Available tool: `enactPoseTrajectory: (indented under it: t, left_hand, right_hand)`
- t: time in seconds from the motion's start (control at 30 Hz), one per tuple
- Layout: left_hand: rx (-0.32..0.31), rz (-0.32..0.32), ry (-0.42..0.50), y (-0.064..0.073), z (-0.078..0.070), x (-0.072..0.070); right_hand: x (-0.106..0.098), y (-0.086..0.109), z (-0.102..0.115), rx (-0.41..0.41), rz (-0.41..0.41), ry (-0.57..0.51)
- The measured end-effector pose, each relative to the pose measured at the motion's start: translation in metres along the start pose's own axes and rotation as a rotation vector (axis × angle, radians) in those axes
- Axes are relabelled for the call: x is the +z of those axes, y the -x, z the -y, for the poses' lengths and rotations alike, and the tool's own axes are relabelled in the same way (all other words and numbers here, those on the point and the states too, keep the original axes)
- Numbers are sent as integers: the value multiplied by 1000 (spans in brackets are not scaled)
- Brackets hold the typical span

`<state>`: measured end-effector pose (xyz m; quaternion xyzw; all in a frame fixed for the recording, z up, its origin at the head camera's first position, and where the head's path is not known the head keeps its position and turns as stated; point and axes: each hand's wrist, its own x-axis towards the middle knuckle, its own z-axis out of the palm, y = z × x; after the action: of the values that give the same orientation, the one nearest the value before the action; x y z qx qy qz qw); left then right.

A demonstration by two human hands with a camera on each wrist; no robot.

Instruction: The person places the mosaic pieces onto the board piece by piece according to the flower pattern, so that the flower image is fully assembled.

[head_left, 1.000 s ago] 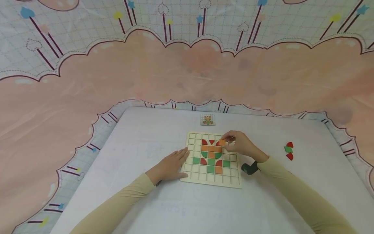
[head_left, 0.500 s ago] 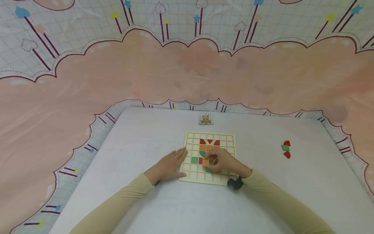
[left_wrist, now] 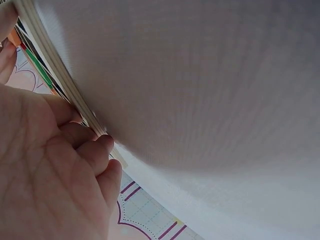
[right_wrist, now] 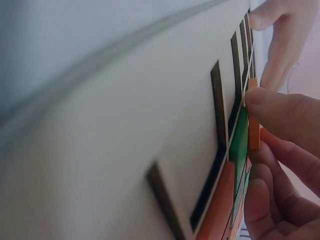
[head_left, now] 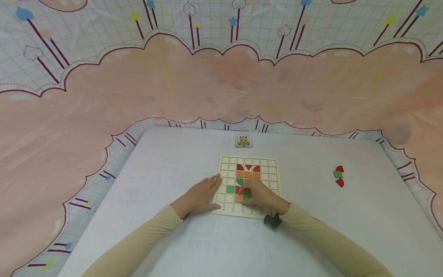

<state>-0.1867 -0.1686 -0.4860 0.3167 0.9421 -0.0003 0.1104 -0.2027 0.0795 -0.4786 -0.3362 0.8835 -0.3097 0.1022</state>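
A pale grid board (head_left: 228,208) lies on the white table, with red, orange and green tiles set in its cells. My right hand (head_left: 261,193) is over the board's lower middle and pinches an orange square tile (right_wrist: 254,117) between thumb and finger. In the head view that orange tile (head_left: 239,198) is at a cell left of a green square (head_left: 247,196). Several tiles are hidden under this hand. My left hand (head_left: 198,197) rests against the board's left edge, fingers extended. The left wrist view has its fingertips at the board's edge (left_wrist: 70,82).
Behind the board lies a small pattern card (head_left: 243,141). Off to the right on the table (head_left: 304,165) are two red pieces (head_left: 340,182) with a green piece (head_left: 338,174) between them. A patterned cloth (head_left: 221,88) hangs beyond the table.
My right hand has brought the orange tile from the board's upper right down and left to a lower cell. The left hand stays at the board's edge. The view has shifted slightly.
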Motion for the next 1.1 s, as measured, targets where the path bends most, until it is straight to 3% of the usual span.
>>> enactPoseTrajectory:
  t: [0.47,0.77,0.93,1.1]
  left_hand:
    - [23,-18,-17,1,-1,-2]
    - [18,-5,-27,0,0,0]
    - [19,1,-32,0,0,-1]
    - [22,4,-28,-1,1,-1]
  right_hand:
    - [2,-1,0,29,18,-24]
    - [1,2,1,-59,-41,-4]
    - [3,1,2,22,-24,2]
    - [3,-1,2,47,-10,11]
